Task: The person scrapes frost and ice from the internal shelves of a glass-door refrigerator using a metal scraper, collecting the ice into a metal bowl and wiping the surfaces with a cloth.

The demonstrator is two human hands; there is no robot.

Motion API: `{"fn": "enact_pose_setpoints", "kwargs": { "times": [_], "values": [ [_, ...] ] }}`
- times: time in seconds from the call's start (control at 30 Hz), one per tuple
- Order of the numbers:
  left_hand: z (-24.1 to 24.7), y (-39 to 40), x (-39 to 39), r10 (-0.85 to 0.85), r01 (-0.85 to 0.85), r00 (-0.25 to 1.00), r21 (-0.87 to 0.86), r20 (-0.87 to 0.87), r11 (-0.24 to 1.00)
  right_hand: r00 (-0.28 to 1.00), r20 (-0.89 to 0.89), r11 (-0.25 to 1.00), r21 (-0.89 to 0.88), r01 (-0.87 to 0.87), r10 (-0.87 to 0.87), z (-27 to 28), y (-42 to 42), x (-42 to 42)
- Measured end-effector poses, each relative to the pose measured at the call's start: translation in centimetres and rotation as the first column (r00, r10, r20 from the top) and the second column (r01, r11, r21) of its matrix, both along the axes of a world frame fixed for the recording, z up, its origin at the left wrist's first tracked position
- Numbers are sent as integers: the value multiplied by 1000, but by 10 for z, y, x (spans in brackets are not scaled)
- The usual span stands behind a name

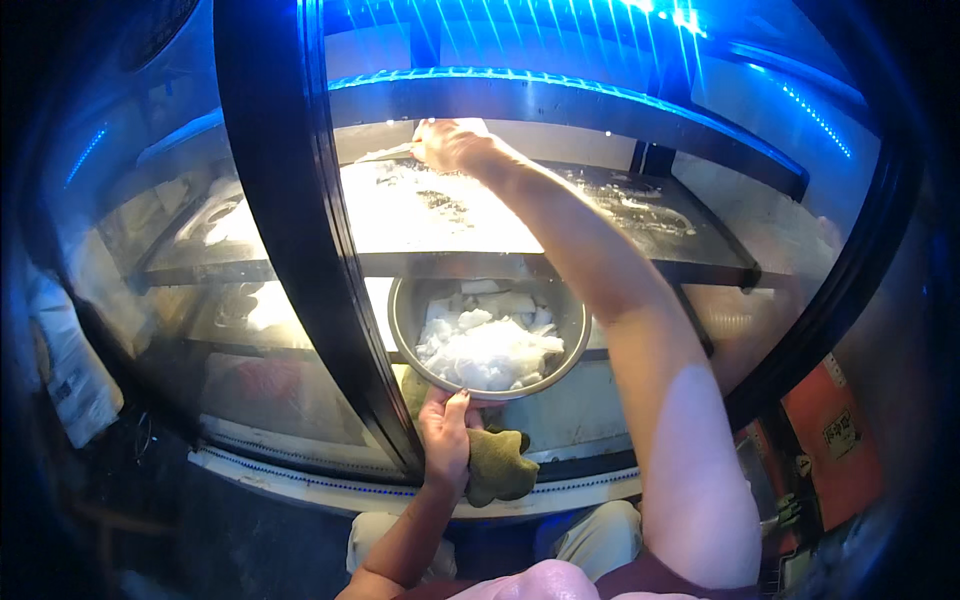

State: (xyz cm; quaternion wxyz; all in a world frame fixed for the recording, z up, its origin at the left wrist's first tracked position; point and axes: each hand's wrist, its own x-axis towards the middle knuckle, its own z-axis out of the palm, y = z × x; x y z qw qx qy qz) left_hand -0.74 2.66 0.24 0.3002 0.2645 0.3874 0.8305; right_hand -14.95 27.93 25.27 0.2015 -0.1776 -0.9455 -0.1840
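Note:
Inside a display case with shelves, a round metal bowl (pixel 399 330) holds chunks of white frost or ice (pixel 487 349). My left hand (pixel 448 424) grips the bowl's near rim, the thumb on top, with a green cloth (pixel 501 465) bunched under the palm. My right arm reaches over the upper shelf (pixel 637 206), where white frost is spread. Up at the back of that shelf, my right hand (pixel 450 142) is closed around a thin, pale, flat tool (pixel 384 154) that points left; glare blurs its shape.
A dark upright door frame (pixel 300 225) stands left of the bowl. Blue lights line a higher shelf edge (pixel 570 101). A lower shelf (pixel 255 341) lies behind the bowl. The case's white sill (pixel 300 480) runs in front of my knees. An orange-red box (pixel 832 450) bearing writing is at right.

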Motion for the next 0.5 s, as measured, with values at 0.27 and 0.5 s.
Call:
{"fn": "enact_pose_setpoints", "kwargs": {
  "times": [0.27,0.5],
  "values": [
    [-12,0,-9,122,-122,989,-10,83,992,999,-3,999,0,-48,48,14,-16,-11],
    [-5,-5,-6,112,-109,991,-38,68,993,947,321,985,-148,84,-32,39,-71,67]
  ]
}}
